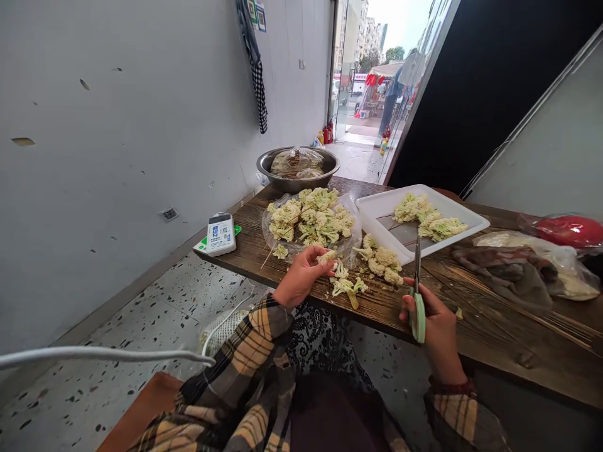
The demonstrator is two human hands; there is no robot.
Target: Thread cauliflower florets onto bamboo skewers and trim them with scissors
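My left hand (305, 275) pinches a small cauliflower piece (326, 256) above the front edge of the wooden table (475, 333). Green-handled scissors (418, 307) are in my right hand (436, 329), blades pointing up and away. Cut cauliflower florets (348, 287) lie on the wood just right of my left hand, and a further cluster (382, 260) sits by the tray's corner. Behind my left hand, a large heap of cauliflower (313, 216) rests on a clear plastic bag. The white tray (475, 221) holds florets on thin skewers (389, 216).
A metal basin (266, 164) with a plastic-wrapped bundle stands at the table's far end. On the left edge is a white payment box (220, 235). To the right lie a dark cloth (509, 276) and a red bagged item (570, 230). A white cable (108, 353) crosses at lower left.
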